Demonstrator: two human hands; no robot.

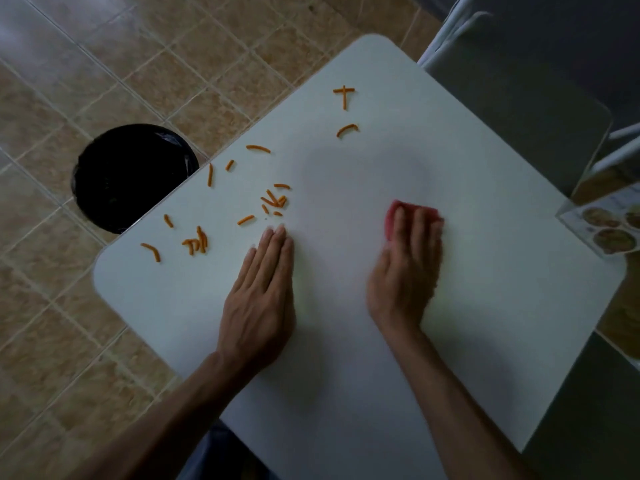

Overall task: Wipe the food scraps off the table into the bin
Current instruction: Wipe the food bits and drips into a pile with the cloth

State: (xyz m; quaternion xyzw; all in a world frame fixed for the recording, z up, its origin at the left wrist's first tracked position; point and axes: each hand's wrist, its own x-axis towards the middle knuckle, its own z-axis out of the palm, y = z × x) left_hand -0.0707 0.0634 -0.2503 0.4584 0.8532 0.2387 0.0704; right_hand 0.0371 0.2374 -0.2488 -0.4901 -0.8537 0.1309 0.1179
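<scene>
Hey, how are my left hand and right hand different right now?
The left hand lies flat on the bare table; the right hand presses a pink cloth. The left hand looks sharp, the right hand blurred. The left hand is nearer the orange scraps than the right hand. Both rest palm-down.

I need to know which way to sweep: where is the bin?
In the head view the black bin stands on the tiled floor at the left, partly hidden by the table at its left edge, closest to the orange scraps along that edge.
</scene>
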